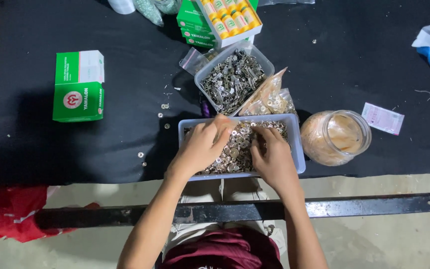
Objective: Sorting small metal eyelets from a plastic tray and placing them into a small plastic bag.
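Observation:
A pale rectangular tray (297, 144) at the table's near edge is full of small round metal parts (237, 152). Both my hands are down in it. My left hand (204, 144) rests over the left half with its fingers curled among the parts. On the right half lies my right hand (273, 157), its fingertips pinched into the pile. Whether either hand holds a part is hidden by the fingers.
Behind the tray stands a clear tub (232, 74) of metal clips, with a plastic bag (268, 97) of small parts beside it. A glass jar (337, 137) sits to the right. A green and white box (78, 85) lies left; more boxes (220, 22) at the back.

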